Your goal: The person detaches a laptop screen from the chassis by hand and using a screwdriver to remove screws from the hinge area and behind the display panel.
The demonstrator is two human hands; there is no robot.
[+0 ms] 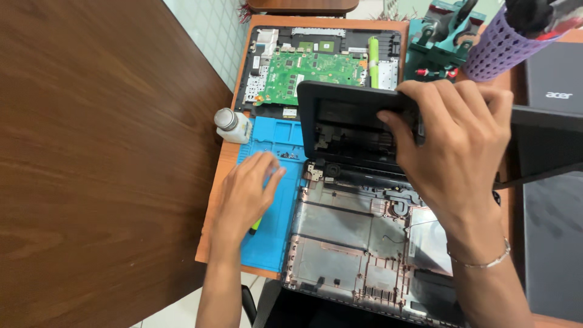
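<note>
An opened black laptop base [358,249] lies in front of me with its bare inner shell showing. Its black screen lid [340,121] stands tilted up at the hinge. My right hand [455,152] grips the lid's upper right edge. My left hand [246,194] rests palm down on a blue work mat [273,243], fingers apart, over a green-tipped tool [255,226] that shows under the palm. Small screws [285,155] lie on the mat just beyond the fingertips.
A second opened laptop with a green circuit board [310,70] sits at the back. A small white bottle [232,125] stands left of the mat. A teal stand [440,42], a purple cup [501,48] and dark laptops [555,79] are at the right. A brown wooden table [91,152] fills the left.
</note>
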